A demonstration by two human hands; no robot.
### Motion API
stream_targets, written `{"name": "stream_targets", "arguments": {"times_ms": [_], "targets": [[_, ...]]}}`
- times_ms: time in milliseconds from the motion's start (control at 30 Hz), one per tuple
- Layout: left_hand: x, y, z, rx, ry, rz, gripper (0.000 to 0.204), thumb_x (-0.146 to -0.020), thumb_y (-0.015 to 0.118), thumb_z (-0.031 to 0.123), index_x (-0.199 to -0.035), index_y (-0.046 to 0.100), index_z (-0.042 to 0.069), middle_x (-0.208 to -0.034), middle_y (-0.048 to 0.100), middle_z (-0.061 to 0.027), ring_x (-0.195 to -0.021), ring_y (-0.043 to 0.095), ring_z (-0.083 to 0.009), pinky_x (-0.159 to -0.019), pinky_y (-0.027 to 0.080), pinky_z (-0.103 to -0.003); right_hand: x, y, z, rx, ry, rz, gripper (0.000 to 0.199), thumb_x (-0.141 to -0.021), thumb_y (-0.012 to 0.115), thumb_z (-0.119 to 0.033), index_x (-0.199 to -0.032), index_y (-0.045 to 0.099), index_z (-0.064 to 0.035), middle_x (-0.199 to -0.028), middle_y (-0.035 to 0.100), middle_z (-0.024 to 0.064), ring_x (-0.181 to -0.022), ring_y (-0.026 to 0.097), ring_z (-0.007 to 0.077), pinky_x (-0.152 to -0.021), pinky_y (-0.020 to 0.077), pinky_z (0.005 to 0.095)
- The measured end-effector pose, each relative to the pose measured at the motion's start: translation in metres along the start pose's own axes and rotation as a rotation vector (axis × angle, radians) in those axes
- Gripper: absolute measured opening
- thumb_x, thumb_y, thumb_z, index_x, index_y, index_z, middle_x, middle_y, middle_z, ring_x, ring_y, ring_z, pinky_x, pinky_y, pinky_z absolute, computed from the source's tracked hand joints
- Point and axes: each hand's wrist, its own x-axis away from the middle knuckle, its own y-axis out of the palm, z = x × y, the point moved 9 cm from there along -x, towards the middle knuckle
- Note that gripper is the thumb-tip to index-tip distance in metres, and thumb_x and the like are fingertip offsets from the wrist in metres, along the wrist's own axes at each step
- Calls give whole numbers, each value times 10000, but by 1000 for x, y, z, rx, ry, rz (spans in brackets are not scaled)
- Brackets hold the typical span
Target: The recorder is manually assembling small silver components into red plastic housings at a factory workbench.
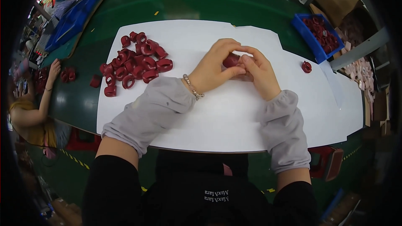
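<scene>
Head view shows a red ring [231, 60] held up between the person's left hand [213, 65] and right hand [261, 71], just above the white paper [209, 121] covering part of the green bench [197, 0]. The left thumb and fingers are clamped around it, and the right thumb and fingers close on its right end, though their exact contact is hidden. To work it well, the left hand would best keep a steady, light hold while the right does the fine movement, with the piece turned so that the thumbs do not cover the surface being handled. Keeping it low over the paper would soften any slip. A heap of red rings [136, 60] lies by the left forearm, so a wide swing of that sleeve could scatter it. To the right, a lone ring [307, 66] rests on the paper, near a blue bin [307, 42] holding more red pieces; a metal post [362, 49] beside the bin may hinder a far reach. A co-worker's hand [54, 69] rests well apart, at far left.
</scene>
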Motion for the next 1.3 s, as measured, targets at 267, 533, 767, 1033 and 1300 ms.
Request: {"name": "stream_targets", "arguments": {"times_ms": [267,533,767,1033,1300], "targets": [[5,-7,8,-34,64,158,521,-769,684,36,-1234,450,72,-1239,476,-111,-1145,490,-235,-900,456,-329,1,8,-13,-182,-140,-73,426,-857,597,-41,-1247,438,24,-1065,565,97,-946,572,155,-831,483,274],[13,18,-43,366,-418,-177,349,-902,566,84,-1232,495,-6,-1122,577,-73,-950,573,-131,-859,478,-274,2,-1,-22,34,-292,-52,361,-839,601,-20,-1189,523,15,-1178,519,89,-1040,535,182,-907,445,298],[16,23,-40,601,-539,-214,368,-946,505,129,-1281,463,-17,-1112,583,-70,-975,573,-123,-855,488,-262,6,6,-29,191,-362,-91,423,-846,596,-34,-1258,501,0,-1228,501,82,-1048,531,182,-921,437,309],[16,24,-44,603,-523,-246,366,-949,493,125,-1282,455,-22,-1155,573,-90,-1031,572,-154,-910,477,-279,6,9,-26,232,-340,-126,487,-847,599,-43,-1312,456,-23,-1216,513,103,-1022,544,173,-893,454,293],[17,25,-42,652,-524,-254,349,-942,511,128,-1246,481,-42,-1137,577,-94,-1021,573,-154,-905,481,-286,6,11,-24,266,-329,-120,483,-840,591,-23,-1307,467,-38,-1173,545,89,-1034,548,173,-905,452,297]]}}
